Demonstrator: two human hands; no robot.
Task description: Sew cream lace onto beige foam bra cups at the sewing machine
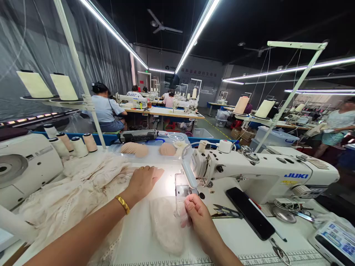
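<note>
My left hand (144, 180) lies flat, fingers together, on a pile of cream lace fabric (72, 195) left of the needle; it wears a gold bracelet and ring. My right hand (197, 214) pinches a pale lace piece (166, 225) right at the presser foot (184, 190) of the white JUKI sewing machine (260, 173). The lace piece runs from the needle toward me along the table.
A black phone (249, 212), thread snips (224, 211) and scissors (280, 251) lie right of the needle. Thread cones (74, 146) and stacked tan pads (135, 149) sit behind the fabric. Another machine (24, 166) stands at left. Other people sew at tables beyond.
</note>
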